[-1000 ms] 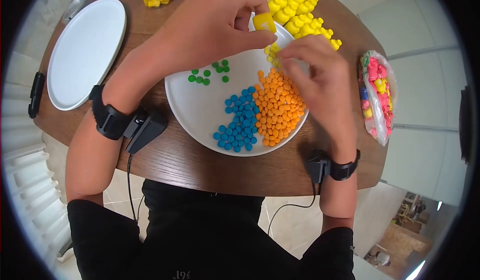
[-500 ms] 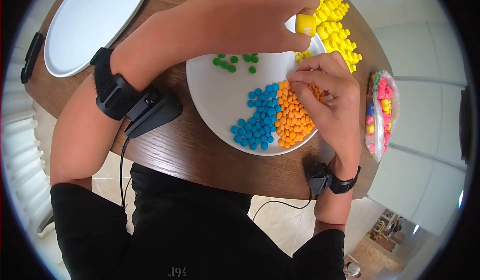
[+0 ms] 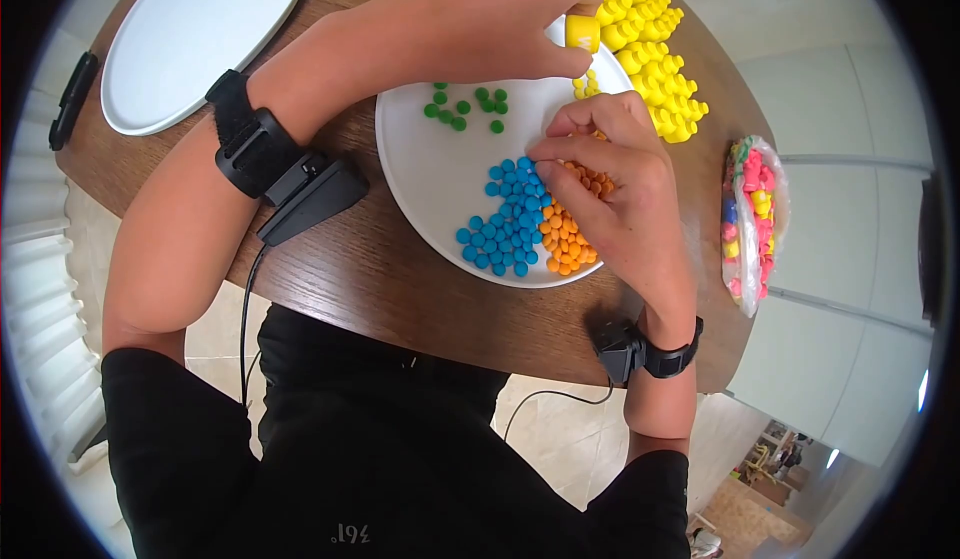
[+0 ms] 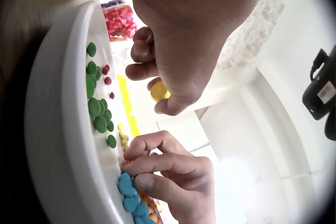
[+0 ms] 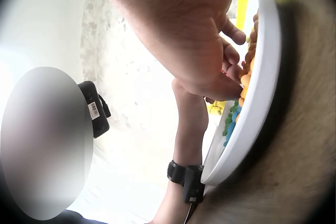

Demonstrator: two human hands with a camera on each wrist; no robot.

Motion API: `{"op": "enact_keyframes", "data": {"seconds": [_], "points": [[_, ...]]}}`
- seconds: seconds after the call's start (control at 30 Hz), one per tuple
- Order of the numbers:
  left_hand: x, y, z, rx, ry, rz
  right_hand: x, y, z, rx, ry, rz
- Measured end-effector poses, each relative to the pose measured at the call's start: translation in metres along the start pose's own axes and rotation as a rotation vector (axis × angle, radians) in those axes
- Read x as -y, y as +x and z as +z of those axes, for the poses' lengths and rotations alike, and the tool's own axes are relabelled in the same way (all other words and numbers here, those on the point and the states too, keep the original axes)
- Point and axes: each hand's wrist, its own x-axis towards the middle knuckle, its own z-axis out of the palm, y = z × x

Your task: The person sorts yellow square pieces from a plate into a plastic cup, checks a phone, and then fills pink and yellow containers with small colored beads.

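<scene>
In the head view my left hand (image 3: 470, 29) grips a small yellow bottle (image 3: 582, 34) with a white mark on its side, above the far side of a white plate (image 3: 415, 164). My right hand (image 3: 630, 184) hovers low over the plate, its thumb and index fingertips right at the edge between blue candies (image 3: 505, 229) and orange candies (image 3: 565, 244). The left wrist view shows those fingertips against the blue candies; whether they pinch one I cannot tell. Green candies (image 3: 460, 109) lie scattered on the plate, and a few yellow candies (image 3: 587, 85) lie near the held bottle.
Rows of yellow bottles (image 3: 655, 59) stand beyond the plate at the right. A bag of colourful pieces (image 3: 750, 219) lies at the table's right edge. To the left are another white plate (image 3: 200, 44) and a black pen-like object (image 3: 73, 101).
My right hand has moved from beside the yellow candies down and left to the border of blue and orange. My left hand keeps its grip on the bottle. The head view has shifted.
</scene>
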Motion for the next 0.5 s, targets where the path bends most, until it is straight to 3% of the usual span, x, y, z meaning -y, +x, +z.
{"op": "enact_keyframes", "data": {"seconds": [0.33, 0.5], "points": [[-0.007, 0.005, -0.009, 0.104, -0.042, -0.037, 0.008, -0.001, -0.003, 0.031, 0.021, -0.03], [0.0, 0.003, 0.001, 0.019, -0.015, 0.0, 0.016, 0.001, 0.01, 0.002, 0.06, -0.097]]}}
